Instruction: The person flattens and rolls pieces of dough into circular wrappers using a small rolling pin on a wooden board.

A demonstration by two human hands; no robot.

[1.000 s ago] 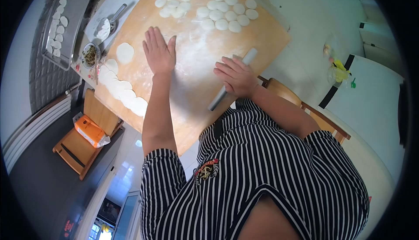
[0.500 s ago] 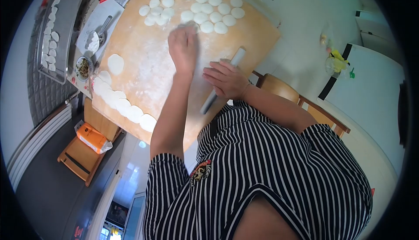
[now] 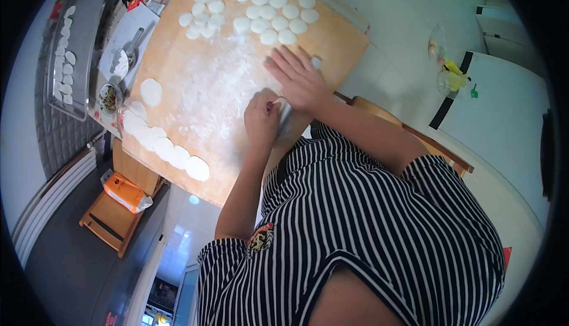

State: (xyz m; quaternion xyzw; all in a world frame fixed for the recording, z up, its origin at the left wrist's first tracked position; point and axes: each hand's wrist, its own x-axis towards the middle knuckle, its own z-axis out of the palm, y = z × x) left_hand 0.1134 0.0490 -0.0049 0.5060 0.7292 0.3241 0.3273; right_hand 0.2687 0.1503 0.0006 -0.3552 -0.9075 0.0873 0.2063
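Dough [image 3: 280,100] sits in my left hand [image 3: 261,122], fingers clamped on it, beside the rolling pin [image 3: 316,63] under my right hand [image 3: 303,88], its fingers outstretched — uneven pressing could leave the dough lopsided, I'd say, and thinly floured board [image 3: 204,92] might make it stick.

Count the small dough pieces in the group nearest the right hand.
14 small dough pieces in rough rows: four farthest, four next, four after, then two closest to the right hand. None seems hidden.

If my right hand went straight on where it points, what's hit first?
Your bare right hand would likely meet the nearest small, round, white dough pieces first; its height is unclear.
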